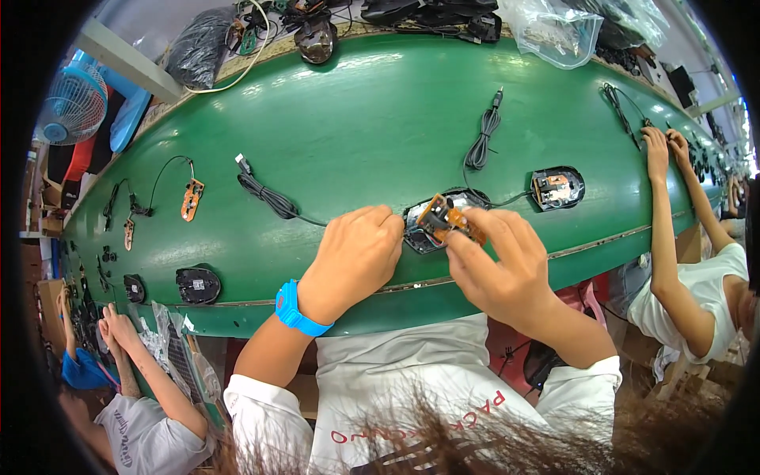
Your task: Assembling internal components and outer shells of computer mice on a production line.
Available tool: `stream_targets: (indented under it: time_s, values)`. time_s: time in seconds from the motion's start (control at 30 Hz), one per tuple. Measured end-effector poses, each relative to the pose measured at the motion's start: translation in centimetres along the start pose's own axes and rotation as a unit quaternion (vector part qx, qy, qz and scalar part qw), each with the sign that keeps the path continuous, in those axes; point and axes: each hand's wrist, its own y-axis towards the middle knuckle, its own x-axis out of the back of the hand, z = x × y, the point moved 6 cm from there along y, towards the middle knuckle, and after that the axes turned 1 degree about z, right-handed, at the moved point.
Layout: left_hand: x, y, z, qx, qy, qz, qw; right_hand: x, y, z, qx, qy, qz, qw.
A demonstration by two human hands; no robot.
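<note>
My right hand (507,269) pinches an orange circuit board (435,215) between thumb and fingers, tilted over a black computer-mouse shell (418,240). At the shell's left side, my left hand (356,249) is closed with its knuckles up; what its fingertips grip is hidden. A bundled black cable (273,196) with a plug at its far end runs in under the left hand. Beyond the shell lies another bundled cable (480,142), its lead going down toward the shell. To the right rests a black mouse shell with an orange board (557,188) inside.
The green belt (348,119) carries empty-looking mouse shells (198,285) and a loose orange board (191,199) at left. Co-workers' hands (655,154) work at right, and others (119,328) at left. Plastic bags (550,32) and black parts line the far edge.
</note>
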Motion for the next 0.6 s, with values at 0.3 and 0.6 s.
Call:
stream_targets:
  time_s: [0.3,0.6]
  values:
    - [0.1,-0.2,0.0,-0.013,0.005,-0.034,0.999,-0.1,-2.3,-1.4,-0.056,-0.047,0.029,0.997]
    - [-0.3,-1.2,0.3,-0.014,-0.008,-0.058,0.998,-1.5,-0.6,-2.9,0.013,-0.025,0.079,0.996]
